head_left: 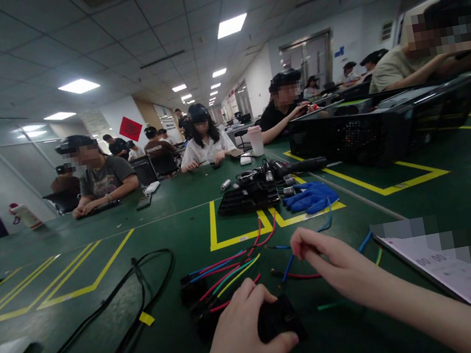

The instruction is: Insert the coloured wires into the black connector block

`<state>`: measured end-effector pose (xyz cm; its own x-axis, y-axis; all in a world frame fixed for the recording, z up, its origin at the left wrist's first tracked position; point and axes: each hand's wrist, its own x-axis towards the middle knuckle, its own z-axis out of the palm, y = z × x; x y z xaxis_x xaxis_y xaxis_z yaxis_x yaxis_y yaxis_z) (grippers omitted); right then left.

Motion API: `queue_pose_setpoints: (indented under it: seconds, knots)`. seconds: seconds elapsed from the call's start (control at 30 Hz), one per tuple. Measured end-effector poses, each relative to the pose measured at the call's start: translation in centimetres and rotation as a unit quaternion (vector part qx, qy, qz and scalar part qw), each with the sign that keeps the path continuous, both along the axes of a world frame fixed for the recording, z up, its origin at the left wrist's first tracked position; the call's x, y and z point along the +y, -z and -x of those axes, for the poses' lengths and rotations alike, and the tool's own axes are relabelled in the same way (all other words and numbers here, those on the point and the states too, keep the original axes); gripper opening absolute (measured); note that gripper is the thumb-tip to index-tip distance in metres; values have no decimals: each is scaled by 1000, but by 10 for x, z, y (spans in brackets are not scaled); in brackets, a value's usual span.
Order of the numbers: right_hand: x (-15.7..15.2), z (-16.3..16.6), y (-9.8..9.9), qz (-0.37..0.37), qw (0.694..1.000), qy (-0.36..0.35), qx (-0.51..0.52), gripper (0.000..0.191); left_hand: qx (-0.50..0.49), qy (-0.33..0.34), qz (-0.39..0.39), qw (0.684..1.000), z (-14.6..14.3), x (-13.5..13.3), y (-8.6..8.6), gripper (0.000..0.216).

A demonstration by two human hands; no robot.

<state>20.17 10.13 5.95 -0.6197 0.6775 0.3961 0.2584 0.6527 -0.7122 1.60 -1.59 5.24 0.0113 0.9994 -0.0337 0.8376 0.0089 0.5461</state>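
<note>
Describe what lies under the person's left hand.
Under the left hand, a black block shows between thumb and fingers; whatever lies beneath the palm is covered and cannot be seen.

Bare left hand (246, 331), bare right hand (328, 260); slender fingers (311, 238); slim, uncovered right forearm (424, 307).

The wires (238, 275) are red, blue, green and yellow, the near block (277, 319) black. The tabletop (164, 345) is dark green with yellow tape outlines (212, 222); the far glove (311, 197) is blue, the cup (256, 141) pale pink
</note>
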Motion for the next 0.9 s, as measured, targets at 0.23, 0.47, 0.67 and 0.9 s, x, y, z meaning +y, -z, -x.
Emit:
queue_pose_setpoints:
  seconds: [0.23, 0.47, 0.67, 0.9]
  knots:
    - [2, 3, 0, -139, 964, -9, -225, 32, 13, -2, 14, 1000, -3, -1, -4, 35]
    - [10, -2, 14, -113, 968, -20, -221, 27, 16, -7, 31, 999, -4, -2, -7, 35]
    - [12, -3, 14, -127, 950, -19, -286, 38, 5, -3, 12, 1000, -3, -2, -3, 34]
    - [31, -10, 15, -184, 908, 105, -361, 33, -3, 0, 8, 1000, -3, -1, -6, 32]
